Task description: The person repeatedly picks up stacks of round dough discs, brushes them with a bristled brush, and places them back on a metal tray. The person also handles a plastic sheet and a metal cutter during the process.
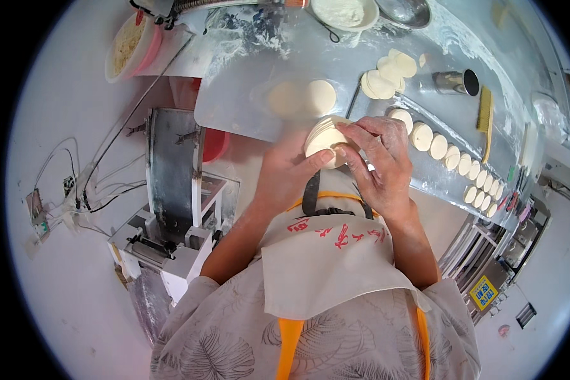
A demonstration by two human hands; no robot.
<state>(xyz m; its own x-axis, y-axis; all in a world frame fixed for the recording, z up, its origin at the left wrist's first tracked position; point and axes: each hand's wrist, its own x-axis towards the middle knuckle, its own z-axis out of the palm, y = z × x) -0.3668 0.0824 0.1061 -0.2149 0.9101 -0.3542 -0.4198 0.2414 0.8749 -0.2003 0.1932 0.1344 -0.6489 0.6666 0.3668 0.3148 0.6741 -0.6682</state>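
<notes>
I hold a stack of thin, pale round dough discs (pixel 325 136) in front of my body. My left hand (pixel 290 166) is closed round the stack's left and lower side, thumb pressing on its near face. My right hand (pixel 381 161) pinches the stack's right edge with thumb and fingers. Just beyond, single discs (pixel 320 97) lie on the floury metal table (pixel 237 107). A loose pile of discs (pixel 386 76) sits farther back, and small stacks (pixel 438 145) line a long tray to the right, partly hidden behind my right hand.
A yellow-bristled brush (pixel 486 114) and a steel cylinder (pixel 449 83) lie at the right. Bowls of white powder (pixel 342 14) and metal (pixel 405 11) stand at the back. A pink-rimmed tub (pixel 130 47) is upper left, above white-framed machinery (pixel 177 177) and hanging cables (pixel 88 196).
</notes>
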